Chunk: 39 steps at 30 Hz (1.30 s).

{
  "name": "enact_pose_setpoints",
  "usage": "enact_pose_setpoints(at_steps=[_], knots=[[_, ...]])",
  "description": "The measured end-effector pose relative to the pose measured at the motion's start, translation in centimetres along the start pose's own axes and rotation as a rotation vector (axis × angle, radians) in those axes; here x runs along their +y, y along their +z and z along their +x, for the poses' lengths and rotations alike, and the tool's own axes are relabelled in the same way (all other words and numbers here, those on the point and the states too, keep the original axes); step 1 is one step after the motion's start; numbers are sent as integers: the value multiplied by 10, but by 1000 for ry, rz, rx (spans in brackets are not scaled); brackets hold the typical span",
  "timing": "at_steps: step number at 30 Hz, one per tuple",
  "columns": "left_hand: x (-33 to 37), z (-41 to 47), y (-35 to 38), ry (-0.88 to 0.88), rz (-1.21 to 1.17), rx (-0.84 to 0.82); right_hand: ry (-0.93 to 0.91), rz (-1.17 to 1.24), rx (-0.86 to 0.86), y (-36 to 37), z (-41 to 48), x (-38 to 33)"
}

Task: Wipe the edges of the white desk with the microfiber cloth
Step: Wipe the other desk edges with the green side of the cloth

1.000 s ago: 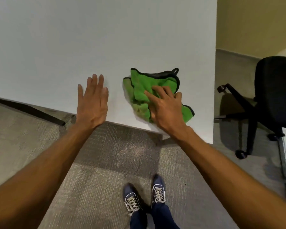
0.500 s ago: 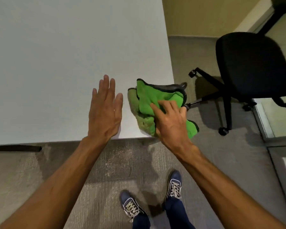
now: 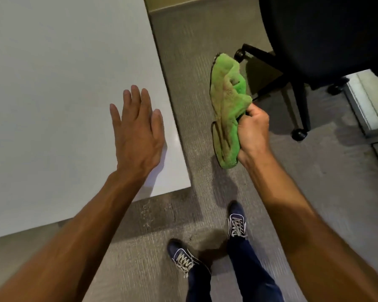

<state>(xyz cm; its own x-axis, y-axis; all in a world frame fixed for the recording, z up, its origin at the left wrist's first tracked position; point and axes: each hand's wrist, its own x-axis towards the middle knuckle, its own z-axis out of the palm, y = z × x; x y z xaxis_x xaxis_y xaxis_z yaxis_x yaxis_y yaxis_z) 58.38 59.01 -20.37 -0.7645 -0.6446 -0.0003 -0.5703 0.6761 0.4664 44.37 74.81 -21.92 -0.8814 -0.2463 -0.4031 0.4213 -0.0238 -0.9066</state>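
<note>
One cloth (image 3: 227, 110), green and crumpled, hung in the air off the desk's (image 3: 52, 83) right side, over the carpet (image 3: 183, 62) and apart from the white top. The right hand (image 3: 252, 132) gripped it, fingers clenched around a bunch of its lower right part, while the rest draped up and down from the fist, showing a duller, brownish face. The left hand (image 3: 138, 131) lay flat on the desk near its front right corner, fingers spread and straight, grasping nothing. Beyond the cloth stood a black chair (image 3: 325, 40), one caster just behind the cloth's top edge. Below, two blue shoes (image 3: 237, 223) with white laces stood on the carpet.
</note>
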Motion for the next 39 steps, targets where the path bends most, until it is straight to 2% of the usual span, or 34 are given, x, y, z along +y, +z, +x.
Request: enact_pose_setpoints(at_steps=[4, 11, 16, 21, 26, 31, 35, 39], knots=[[0, 1, 3, 18, 157, 49, 125, 56, -31, -10, 16, 32], [5, 0, 7, -14, 143, 115, 226, 104, -140, -3, 17, 59], [8, 0, 7, -31, 148, 109, 169, 63, -270, 17, 20, 47], [9, 1, 5, -23, 166, 100, 8, 18, -357, 60, 38, 22], [8, 4, 6, -26, 173, 115, -49, -202, -478, 94, 48, 19], [11, 3, 4, -33, 184, 98, -145, -292, -512, 60, 16, 29], [13, 2, 3, -34, 165, 88, -122, -268, -590, 13, -47, 41], [12, 3, 4, -34, 176, 86, -78, -264, -582, -29, -106, 55]])
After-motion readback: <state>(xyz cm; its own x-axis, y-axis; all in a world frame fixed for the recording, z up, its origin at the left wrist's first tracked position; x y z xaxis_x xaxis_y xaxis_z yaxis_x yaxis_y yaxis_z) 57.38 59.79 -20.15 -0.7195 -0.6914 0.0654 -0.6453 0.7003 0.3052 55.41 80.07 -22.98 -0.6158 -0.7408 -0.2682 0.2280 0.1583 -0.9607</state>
